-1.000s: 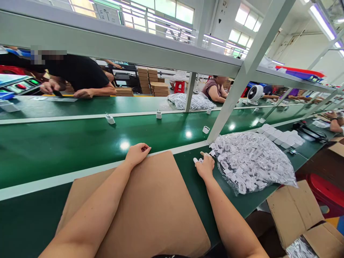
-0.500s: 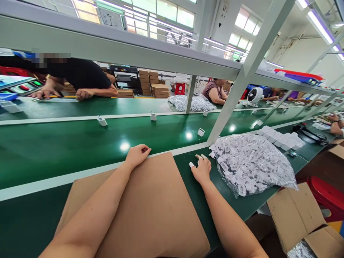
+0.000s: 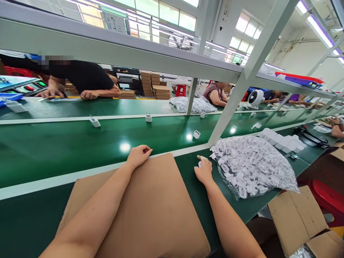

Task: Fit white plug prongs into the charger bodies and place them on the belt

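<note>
A flat, plain brown cardboard panel [image 3: 161, 200] lies with its far edge along a white strip [image 3: 188, 149]; its near end is cropped, so its long axis is hard to judge. The left hand [image 3: 138, 156], loosely curled, is over its far edge; the right hand [image 3: 204, 170], fingers bent, is right of it, near a bulging clear plastic bag of white parts [image 3: 255, 166]. I cannot tell whether either holds anything. Beyond the panel, white plastic chargers [image 3: 196, 134] have slid left since the earlier frame
</note>
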Motion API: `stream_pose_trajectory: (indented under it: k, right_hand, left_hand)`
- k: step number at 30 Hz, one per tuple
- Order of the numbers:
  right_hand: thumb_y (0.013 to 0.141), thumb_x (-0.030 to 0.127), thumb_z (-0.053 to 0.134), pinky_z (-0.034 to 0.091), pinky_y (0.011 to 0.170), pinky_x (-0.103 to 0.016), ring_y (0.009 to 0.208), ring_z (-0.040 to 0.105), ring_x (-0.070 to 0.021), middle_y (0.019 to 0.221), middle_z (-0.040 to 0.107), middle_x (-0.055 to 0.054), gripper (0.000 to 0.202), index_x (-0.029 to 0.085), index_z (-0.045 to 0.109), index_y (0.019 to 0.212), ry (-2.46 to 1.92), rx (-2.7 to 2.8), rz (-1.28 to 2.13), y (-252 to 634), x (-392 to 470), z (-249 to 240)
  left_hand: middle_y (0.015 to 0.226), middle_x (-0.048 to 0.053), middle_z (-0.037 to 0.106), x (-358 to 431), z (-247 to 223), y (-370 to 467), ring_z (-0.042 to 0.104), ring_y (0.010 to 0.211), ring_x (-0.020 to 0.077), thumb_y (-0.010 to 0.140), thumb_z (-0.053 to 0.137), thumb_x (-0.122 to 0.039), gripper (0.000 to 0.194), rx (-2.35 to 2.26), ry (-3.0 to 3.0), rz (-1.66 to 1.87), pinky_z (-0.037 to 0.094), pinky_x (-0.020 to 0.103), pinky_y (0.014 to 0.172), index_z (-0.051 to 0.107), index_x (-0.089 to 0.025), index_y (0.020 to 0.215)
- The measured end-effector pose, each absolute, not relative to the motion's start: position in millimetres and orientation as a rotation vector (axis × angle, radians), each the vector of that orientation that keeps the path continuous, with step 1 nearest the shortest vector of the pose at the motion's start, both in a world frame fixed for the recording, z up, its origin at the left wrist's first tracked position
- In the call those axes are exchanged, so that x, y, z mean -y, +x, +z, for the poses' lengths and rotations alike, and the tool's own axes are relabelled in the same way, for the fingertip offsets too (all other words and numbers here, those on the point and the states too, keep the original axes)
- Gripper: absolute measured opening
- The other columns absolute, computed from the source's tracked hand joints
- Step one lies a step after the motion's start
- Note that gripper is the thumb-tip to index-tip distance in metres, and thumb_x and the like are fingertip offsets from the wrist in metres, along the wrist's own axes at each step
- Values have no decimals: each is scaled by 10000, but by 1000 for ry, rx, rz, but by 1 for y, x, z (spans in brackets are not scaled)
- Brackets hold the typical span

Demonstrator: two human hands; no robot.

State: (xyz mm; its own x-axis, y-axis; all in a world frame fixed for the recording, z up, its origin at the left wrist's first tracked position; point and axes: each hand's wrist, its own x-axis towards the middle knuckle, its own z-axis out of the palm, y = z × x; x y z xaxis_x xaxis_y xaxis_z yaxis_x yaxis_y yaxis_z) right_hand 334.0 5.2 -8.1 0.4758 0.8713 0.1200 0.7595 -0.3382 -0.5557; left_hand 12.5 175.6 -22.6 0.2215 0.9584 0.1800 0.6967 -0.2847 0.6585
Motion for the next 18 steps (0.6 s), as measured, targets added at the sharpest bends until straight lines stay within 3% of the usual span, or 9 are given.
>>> stream_pose_trajectory:
  k: [8,14,18]
  right_hand:
    - [765,110,489,416,1087,-415,1166,571,-304,1209,696,-89,573,177,692,1297,-2034,1354,297,329,-4,-8]
    - [834,228,553,471,1079,-417,1164,623,-278,1219,722,-93,424,168,725,1217,-1868,1281,360,331,-8,-11]
    - [846,341,609,553,970,-387,1078,691,-259,1183,739,-109,402,166,731,1186,-1762,1245,431,331,-10,-14]
  left_hand:
    - [847,45,740,-177,-23,12,664,790,239,836,550,-544,346,-1516,2060,795,480,344,725,701,-232,820]
    - [855,48,738,-176,-22,13,660,793,240,834,548,-551,356,-1515,2055,786,476,343,718,699,-229,828]
    - [864,46,735,-176,-23,13,656,805,241,837,551,-550,356,-1517,2057,782,470,340,715,702,-228,839]
